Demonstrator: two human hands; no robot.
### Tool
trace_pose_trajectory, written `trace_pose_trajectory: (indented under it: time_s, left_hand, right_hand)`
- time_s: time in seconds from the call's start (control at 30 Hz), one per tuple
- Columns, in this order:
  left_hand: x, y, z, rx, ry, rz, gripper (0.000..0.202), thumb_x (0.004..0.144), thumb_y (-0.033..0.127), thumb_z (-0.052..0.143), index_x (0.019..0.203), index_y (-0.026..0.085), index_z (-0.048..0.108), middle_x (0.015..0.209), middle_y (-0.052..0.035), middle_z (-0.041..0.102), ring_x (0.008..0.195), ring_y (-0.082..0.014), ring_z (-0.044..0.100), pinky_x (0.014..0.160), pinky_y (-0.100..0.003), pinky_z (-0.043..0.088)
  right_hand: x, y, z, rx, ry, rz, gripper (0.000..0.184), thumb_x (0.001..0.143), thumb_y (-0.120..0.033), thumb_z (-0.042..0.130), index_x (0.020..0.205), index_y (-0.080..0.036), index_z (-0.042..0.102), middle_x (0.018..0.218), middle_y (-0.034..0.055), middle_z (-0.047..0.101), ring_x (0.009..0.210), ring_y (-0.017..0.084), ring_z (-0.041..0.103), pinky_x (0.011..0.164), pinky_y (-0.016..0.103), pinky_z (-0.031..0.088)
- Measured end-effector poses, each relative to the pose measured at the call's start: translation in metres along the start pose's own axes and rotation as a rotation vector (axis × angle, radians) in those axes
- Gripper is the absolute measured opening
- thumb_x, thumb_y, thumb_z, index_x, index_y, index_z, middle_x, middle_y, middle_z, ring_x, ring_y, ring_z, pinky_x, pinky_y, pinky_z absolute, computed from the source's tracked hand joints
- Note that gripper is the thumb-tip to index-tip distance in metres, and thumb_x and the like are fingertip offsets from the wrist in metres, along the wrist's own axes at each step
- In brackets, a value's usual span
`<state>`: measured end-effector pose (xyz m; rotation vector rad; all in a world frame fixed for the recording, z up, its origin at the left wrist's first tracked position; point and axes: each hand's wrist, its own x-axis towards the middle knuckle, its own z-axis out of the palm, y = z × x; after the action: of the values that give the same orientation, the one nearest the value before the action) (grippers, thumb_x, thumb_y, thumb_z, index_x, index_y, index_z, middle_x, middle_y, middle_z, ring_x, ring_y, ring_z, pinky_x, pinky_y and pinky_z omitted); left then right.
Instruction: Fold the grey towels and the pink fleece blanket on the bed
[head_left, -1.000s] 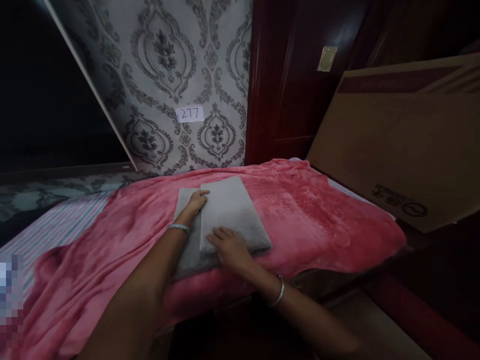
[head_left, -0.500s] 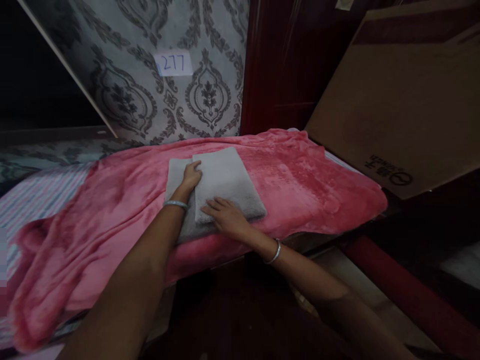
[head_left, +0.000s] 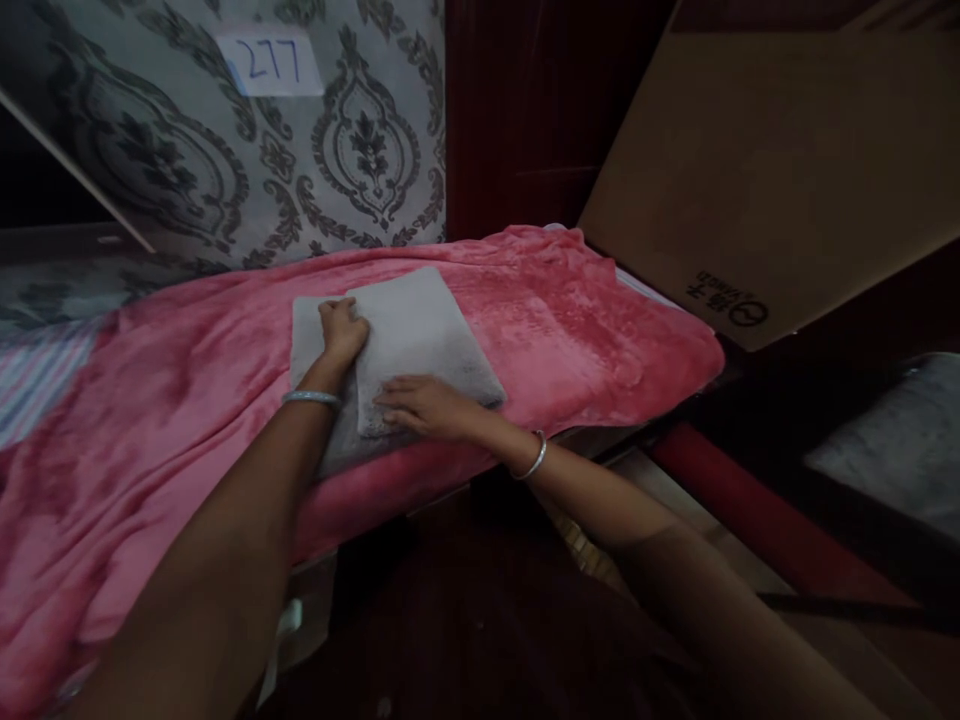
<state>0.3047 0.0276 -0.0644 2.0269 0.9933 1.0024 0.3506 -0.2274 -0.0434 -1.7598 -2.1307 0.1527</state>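
Observation:
A grey, fuzzy folded towel [head_left: 420,325] lies on the pink plush blanket [head_left: 570,340], its right part folded over and its left part lower and flatter. My left hand [head_left: 345,332] is at the inner edge of the top layer near the upper left, fingers bent and closed on the cloth; their tips are partly hidden. Flat on the towel's lower front part rests my right hand [head_left: 424,405], fingers stretched out and pointing left. Each wrist wears a silvery bangle.
A large cardboard box [head_left: 780,180] leans at the right behind the blanket. Patterned wallpaper with a paper marked 277 [head_left: 270,62] is at the back. Striped bedding [head_left: 45,375] shows at the left, a red rolled length [head_left: 735,500] at the lower right.
The view has shifted, so the bedding appears further left and higher. My left hand's fingers have curled in at the towel's fold. My right hand has flattened, pointing more to the left.

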Motion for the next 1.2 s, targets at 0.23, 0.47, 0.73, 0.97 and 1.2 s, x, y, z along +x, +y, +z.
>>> trace_pose_trajectory:
  time_s: [0.23,0.47,0.73,0.97,1.2]
  left_hand:
    - [-0.032,0.02,-0.004,0.374,-0.495,0.416,0.055,0.093,0.038,0.053,0.146,0.02,0.053,0.16,-0.0135,0.041,0.153,-0.0352,0.026,0.123,-0.06,0.016]
    - [-0.053,0.034,-0.008,0.773,-0.566,0.406,0.061,0.102,0.044,0.028,0.159,0.025,0.034,0.168,-0.0077,0.027,0.157,-0.0295,0.019,0.124,-0.056,0.021]
    - [-0.053,0.04,-0.005,0.825,-0.557,0.343,0.066,0.101,0.048,0.03,0.161,0.021,0.03,0.17,-0.0113,0.018,0.158,-0.0292,0.015,0.125,-0.054,0.02]
    - [-0.042,0.055,-0.014,0.922,-0.697,0.274,0.07,0.1,0.058,0.031,0.161,0.022,0.029,0.171,-0.0139,0.015,0.157,-0.0329,0.015,0.122,-0.062,0.019]
    - [-0.025,0.094,0.018,0.758,-0.793,0.546,0.058,0.102,0.045,0.027,0.157,0.029,0.036,0.169,-0.0061,0.025,0.157,-0.0253,0.019,0.125,-0.057,0.016]
  right_hand:
    - [0.01,0.013,0.007,-0.138,0.008,-0.032,0.049,0.104,-0.043,0.049,0.149,-0.024,0.051,0.158,0.0104,0.046,0.147,0.028,0.037,0.12,0.051,0.027]
    - [0.006,0.013,0.017,-0.192,-0.027,-0.055,0.051,0.105,-0.044,0.043,0.154,-0.028,0.042,0.165,0.0102,0.034,0.152,0.029,0.026,0.121,0.057,0.023]
    - [0.003,0.01,0.014,-0.195,-0.07,-0.028,0.05,0.106,-0.045,0.042,0.155,-0.035,0.042,0.168,0.0081,0.027,0.154,0.032,0.023,0.121,0.058,0.021]
    - [0.002,0.016,0.001,-0.059,-0.133,-0.111,0.046,0.106,-0.043,0.044,0.15,-0.031,0.051,0.162,0.0062,0.041,0.152,0.029,0.03,0.121,0.055,0.027]
    - [-0.01,0.058,-0.035,-0.051,0.022,-0.026,0.04,0.104,-0.037,0.049,0.137,-0.019,0.065,0.142,0.0138,0.062,0.136,0.028,0.051,0.115,0.049,0.037]
